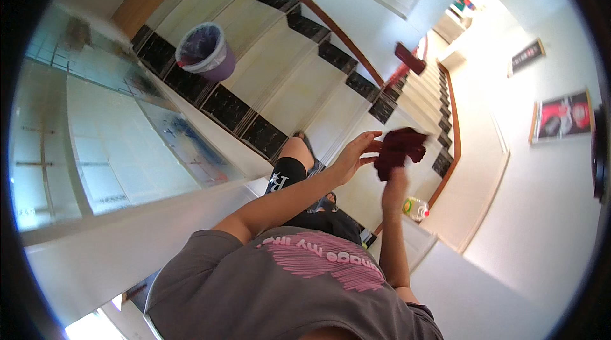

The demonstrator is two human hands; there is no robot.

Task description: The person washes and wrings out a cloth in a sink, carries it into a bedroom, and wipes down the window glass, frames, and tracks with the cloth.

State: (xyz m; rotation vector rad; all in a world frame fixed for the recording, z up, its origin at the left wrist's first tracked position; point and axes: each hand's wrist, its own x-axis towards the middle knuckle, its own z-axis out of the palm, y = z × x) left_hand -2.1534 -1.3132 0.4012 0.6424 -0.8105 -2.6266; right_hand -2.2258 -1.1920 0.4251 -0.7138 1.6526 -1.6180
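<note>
A dark red cloth (400, 149), bunched up, is held in front of me above the stairs. My right hand (395, 182) grips it from below, the fingers partly hidden by the cloth and somewhat blurred. My left hand (360, 154) is at the cloth's left edge with fingers spread; whether it pinches the fabric cannot be told. Beneath my hands are pale stair treads with black marbled edging, and my feet in dark sandals stand on them.
A purple bin (222, 65) with a clear liner stands on the steps at upper left. A wooden handrail (329, 20) runs beside them. A clear plastic bottle (416, 209) stands right of my right forearm. Framed pictures (562, 117) hang on the right wall; glass panels (114, 134) are left.
</note>
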